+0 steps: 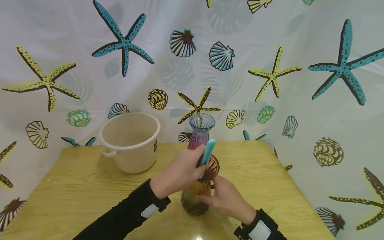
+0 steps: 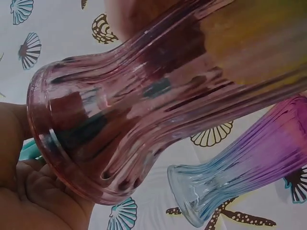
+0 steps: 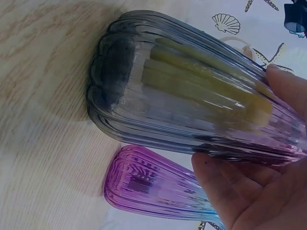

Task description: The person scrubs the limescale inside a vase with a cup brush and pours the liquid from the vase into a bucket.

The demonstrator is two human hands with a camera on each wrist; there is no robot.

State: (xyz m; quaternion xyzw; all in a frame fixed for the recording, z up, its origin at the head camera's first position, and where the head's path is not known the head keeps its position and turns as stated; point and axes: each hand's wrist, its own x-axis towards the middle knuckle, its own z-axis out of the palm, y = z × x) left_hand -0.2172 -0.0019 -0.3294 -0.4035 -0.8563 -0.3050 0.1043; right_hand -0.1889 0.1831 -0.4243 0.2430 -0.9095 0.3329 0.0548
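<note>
In the head view my left hand (image 1: 184, 168) grips the teal handle of a bottle brush (image 1: 208, 152) at the mouth of a tinted, ribbed glass vase (image 1: 195, 205). Through the glass a yellow brush head (image 3: 206, 91) shows inside, blurred by the ribs. My right hand (image 1: 228, 200) holds this vase round its side, thumb and fingers on opposite sides in the right wrist view. The vase tilts slightly, its base at the table. Just behind it stands a second vase (image 1: 202, 125), pink-purple below and clear blue at the rim, touched by neither hand.
A cream bucket (image 1: 133, 156) with a side handle stands at the back left of the wooden table (image 1: 75, 200). A white curtain (image 1: 234, 20) printed with starfish and shells hangs behind and along the sides.
</note>
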